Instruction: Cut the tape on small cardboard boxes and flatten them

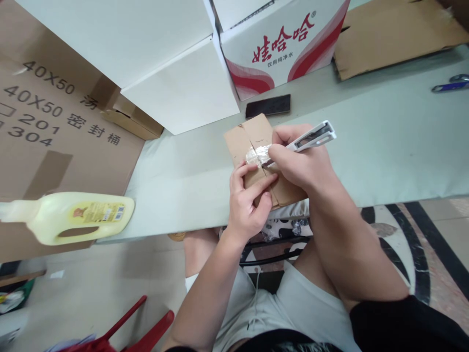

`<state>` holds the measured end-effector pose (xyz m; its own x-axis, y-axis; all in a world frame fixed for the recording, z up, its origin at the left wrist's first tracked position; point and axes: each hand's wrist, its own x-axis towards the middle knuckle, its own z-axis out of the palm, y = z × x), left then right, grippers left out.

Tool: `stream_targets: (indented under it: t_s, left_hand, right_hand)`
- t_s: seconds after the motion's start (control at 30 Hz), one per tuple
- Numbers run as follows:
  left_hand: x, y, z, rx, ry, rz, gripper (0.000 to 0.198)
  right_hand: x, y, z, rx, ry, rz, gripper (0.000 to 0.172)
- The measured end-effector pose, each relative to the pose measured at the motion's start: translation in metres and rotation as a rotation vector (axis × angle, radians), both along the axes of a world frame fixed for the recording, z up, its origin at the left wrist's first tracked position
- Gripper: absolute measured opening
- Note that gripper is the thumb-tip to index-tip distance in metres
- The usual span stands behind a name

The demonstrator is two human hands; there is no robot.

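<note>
A small brown cardboard box point(234, 139) lies near the table's front edge, with a patch of clear shiny tape point(256, 155) across its top seam. My right hand point(298, 159) is closed round a white-handled utility knife point(317, 136), its tip at the seam beside the tape. My left hand point(251, 198) rests on the box's near left part, fingers apart and pressing the cardboard just below the knife tip. A black phone point(268, 106) lies just behind the box.
White cartons point(183, 83) and a red-and-white carton point(282, 54) stand at the back. A yellow bottle point(80, 215) is at the left by a large brown carton point(47, 127). Flat cardboard point(399, 34) and a blue tool point(450, 87) lie at the right.
</note>
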<state>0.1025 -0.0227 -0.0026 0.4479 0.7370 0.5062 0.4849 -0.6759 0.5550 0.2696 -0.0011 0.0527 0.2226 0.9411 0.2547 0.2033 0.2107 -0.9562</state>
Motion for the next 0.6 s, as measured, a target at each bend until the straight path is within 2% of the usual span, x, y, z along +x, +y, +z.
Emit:
stream_targets:
  t_s: [0.2, 0.6]
  left_hand:
    - [0.0, 0.0, -0.003, -0.056, -0.132, 0.009, 0.03]
    - [0.002, 0.001, -0.004, -0.052, -0.153, 0.002, 0.034]
  right_hand:
    - [0.0, -0.002, 0.006, 0.047, 0.038, -0.021, 0.032]
    - [0.003, -0.005, 0.013, 0.012, 0.095, -0.035, 0.034]
